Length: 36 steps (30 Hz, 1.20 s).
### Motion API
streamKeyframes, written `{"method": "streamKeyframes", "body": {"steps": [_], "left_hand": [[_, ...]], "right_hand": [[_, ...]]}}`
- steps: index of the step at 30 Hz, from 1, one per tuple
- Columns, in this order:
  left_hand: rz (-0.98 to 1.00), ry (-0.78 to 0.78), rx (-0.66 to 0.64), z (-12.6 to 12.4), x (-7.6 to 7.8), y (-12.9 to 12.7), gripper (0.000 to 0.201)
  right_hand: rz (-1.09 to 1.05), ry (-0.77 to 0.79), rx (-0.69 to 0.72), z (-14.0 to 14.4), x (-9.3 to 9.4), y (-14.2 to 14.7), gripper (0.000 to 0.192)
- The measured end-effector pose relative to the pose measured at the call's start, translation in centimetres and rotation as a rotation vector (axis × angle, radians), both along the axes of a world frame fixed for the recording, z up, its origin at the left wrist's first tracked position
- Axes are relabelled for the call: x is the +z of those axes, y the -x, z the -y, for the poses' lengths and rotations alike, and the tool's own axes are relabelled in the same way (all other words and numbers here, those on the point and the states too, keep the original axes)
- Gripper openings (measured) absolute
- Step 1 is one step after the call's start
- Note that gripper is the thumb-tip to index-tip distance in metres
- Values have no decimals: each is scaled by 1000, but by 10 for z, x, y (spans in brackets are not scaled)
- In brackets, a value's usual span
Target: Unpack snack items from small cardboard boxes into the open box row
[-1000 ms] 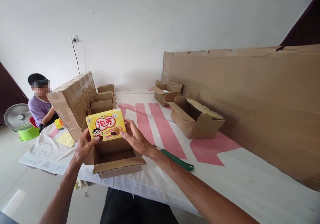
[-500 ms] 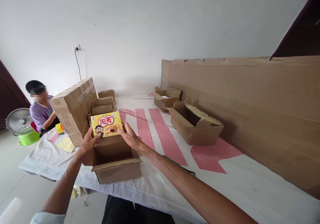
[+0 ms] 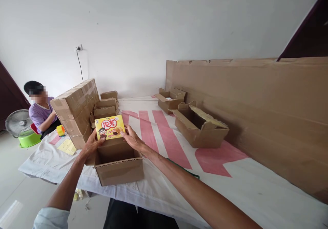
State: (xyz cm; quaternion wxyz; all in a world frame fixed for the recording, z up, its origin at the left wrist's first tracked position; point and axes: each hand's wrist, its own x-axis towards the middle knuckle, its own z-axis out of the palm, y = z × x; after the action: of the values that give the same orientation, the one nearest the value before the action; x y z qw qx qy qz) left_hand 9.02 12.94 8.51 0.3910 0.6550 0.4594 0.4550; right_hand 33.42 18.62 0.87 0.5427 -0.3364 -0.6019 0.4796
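A yellow snack box (image 3: 109, 126) with red lettering and a cartoon figure is tilted so its front faces me. My left hand (image 3: 91, 143) grips its lower left edge, thumb across the front. On the other side my right hand (image 3: 133, 139) holds the right edge, thumb on the printed face. Below both hands an open cardboard carton (image 3: 119, 172) stands at the near edge of the cloth-covered table (image 3: 159, 188). The carton's inside looks dark, and its far part is hidden behind the snack box and my hands.
Sealed cartons (image 3: 74, 102) are stacked at the left, with open cartons (image 3: 105, 111) beside them. Two more open cartons stand right, one being a larger carton (image 3: 200, 126). Tape (image 3: 60, 130) and yellow paper (image 3: 67, 147) lie left. A person (image 3: 42, 109) sits beyond, near a fan (image 3: 17, 123).
The snack box stays in both hands with barely any movement. The open carton below has shifted slightly. The person at the left has moved their head and arm a little.
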Motion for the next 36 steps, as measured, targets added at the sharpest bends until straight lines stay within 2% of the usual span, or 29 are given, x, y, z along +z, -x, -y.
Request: {"method": "streamKeyframes", "body": {"steps": [4, 15, 19, 23, 32, 36], "left_hand": [[22, 13, -16, 0, 0, -1, 70], [34, 29, -51, -11, -13, 8, 76], [28, 28, -75, -15, -10, 8, 72], [-11, 15, -38, -16, -6, 6, 66], [9, 17, 8, -18, -1, 2, 74], [42, -9, -27, -15, 4, -1, 73]], "right_hand": [[1, 10, 4, 1, -1, 0, 54], [8, 45, 15, -2, -1, 0, 55], [15, 56, 12, -5, 0, 0, 57], [28, 69, 5, -7, 0, 0, 61], [34, 59, 3, -9, 6, 0, 62], [36, 39, 0, -4, 11, -3, 63]]}}
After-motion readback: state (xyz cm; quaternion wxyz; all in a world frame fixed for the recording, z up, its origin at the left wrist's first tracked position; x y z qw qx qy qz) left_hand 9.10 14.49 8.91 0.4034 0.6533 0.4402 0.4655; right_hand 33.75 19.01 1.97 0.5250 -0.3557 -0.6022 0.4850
